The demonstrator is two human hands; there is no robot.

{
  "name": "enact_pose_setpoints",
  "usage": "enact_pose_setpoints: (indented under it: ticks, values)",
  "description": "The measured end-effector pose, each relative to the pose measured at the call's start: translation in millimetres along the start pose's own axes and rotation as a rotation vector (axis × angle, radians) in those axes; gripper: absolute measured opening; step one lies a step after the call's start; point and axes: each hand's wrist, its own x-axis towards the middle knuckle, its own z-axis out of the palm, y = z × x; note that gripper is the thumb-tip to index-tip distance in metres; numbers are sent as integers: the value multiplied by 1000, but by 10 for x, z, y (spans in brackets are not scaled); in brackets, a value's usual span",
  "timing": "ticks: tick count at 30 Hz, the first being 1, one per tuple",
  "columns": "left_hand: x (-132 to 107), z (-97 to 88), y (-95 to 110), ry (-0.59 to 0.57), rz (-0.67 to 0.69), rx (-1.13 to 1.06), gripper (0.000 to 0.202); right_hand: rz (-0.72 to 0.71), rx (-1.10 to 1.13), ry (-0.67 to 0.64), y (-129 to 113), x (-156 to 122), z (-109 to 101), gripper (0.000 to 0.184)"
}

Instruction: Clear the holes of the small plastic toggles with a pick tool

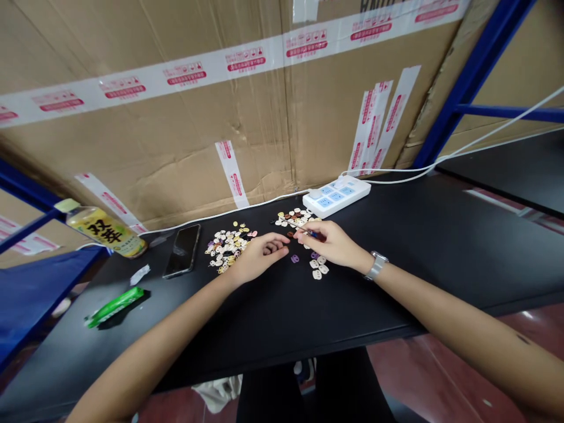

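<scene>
My right hand [328,242] is closed around a slim tool [304,227] with a thin shaft and a dark handle, perhaps a small screwdriver. Its tip points left, over a pile of small button-like pieces [294,217] in white, yellow and brown. My left hand [259,255] is half curled, thumb and fingers apart, with nothing visible in it. It lies beside a larger pile of similar pieces [220,244], partly covering it. Between the hands lies a purple piece [295,258]. Several white pieces [318,270] form a group below my right hand.
A white power strip [337,195] sits behind my right hand, its cable [396,176] running along the cardboard [185,147]. To the left are a phone [182,251], a drink bottle [106,229], a green wrapper [115,306] and a paper scrap [140,275] on the black table [282,320].
</scene>
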Motion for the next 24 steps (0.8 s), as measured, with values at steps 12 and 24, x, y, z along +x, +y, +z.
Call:
enact_pose_setpoints:
  ticks: [12, 24]
  values:
    - [-450, 60, 84, 177, -270, -730, 23, 28, 206, -240, -130, -141, 213, 31]
    - [-492, 154, 10, 81, -162, -821, 20, 198, 322, -288, -182, -169, 296, 36]
